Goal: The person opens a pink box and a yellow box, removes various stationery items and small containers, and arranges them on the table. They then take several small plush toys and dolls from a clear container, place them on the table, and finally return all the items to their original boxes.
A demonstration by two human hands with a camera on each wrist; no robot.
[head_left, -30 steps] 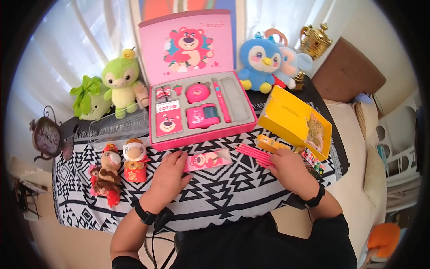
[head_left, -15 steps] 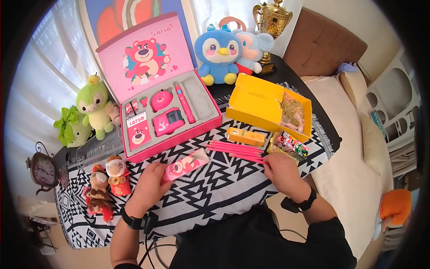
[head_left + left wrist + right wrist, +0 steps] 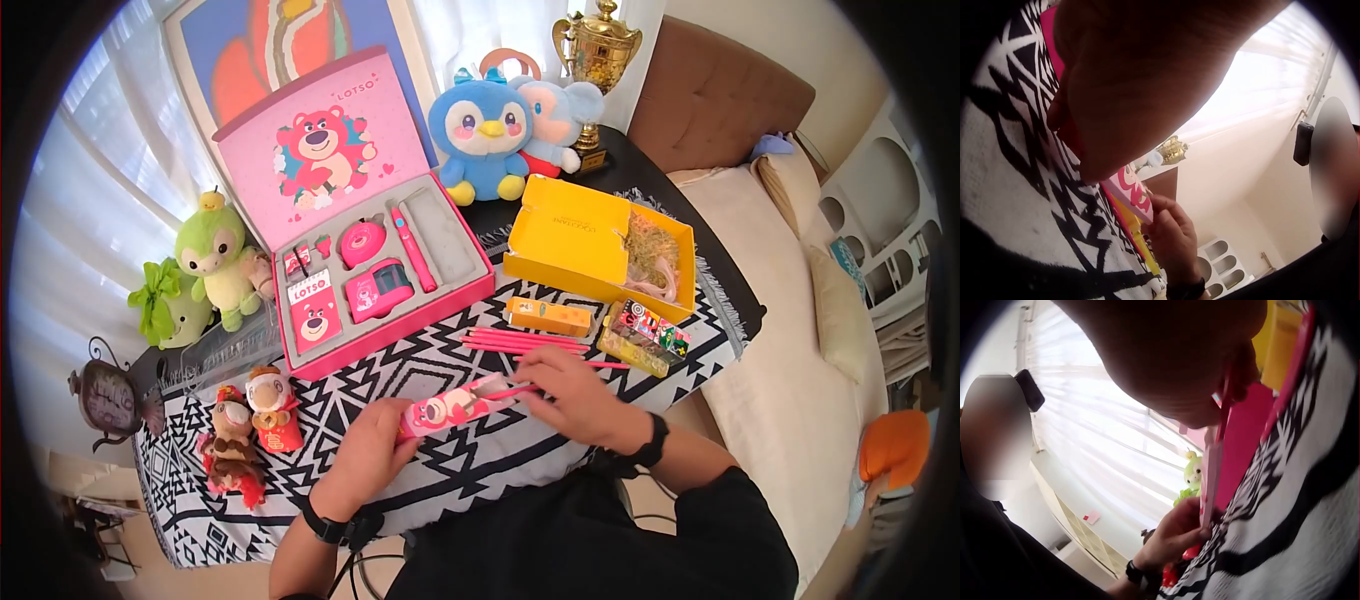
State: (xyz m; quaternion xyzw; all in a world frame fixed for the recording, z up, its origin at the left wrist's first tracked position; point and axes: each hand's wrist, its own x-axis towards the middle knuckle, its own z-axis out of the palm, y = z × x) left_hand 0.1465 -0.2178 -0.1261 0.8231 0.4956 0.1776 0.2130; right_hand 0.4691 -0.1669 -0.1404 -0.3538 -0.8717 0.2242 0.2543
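My left hand (image 3: 368, 452) grips the lower left end of a slim pink bear-print case (image 3: 452, 408), held at a slant over the patterned cloth. At the case's right end my right hand (image 3: 575, 398) pinches a pink pencil (image 3: 515, 391), its tip at the case's end; whether the tip is inside I cannot tell. Several pink pencils (image 3: 520, 341) lie in a bundle just beyond the right hand. In the right wrist view the pencil (image 3: 1227, 409) stands in line with the case (image 3: 1211, 478). The left wrist view shows the right hand (image 3: 1172, 236) at the case's far end.
An open pink gift box (image 3: 385, 335) stands behind the hands. To the right are a yellow box (image 3: 565, 235), an orange carton (image 3: 549, 316) and small packets (image 3: 650, 330). Small plush figures (image 3: 272, 405) lie at the left; a blue plush (image 3: 483, 140) sits at the back.
My right hand has moved left from the pencil bundle to the case with one pencil pinched. The left hand has lifted the case and brought it nearer the body. The head view has turned.
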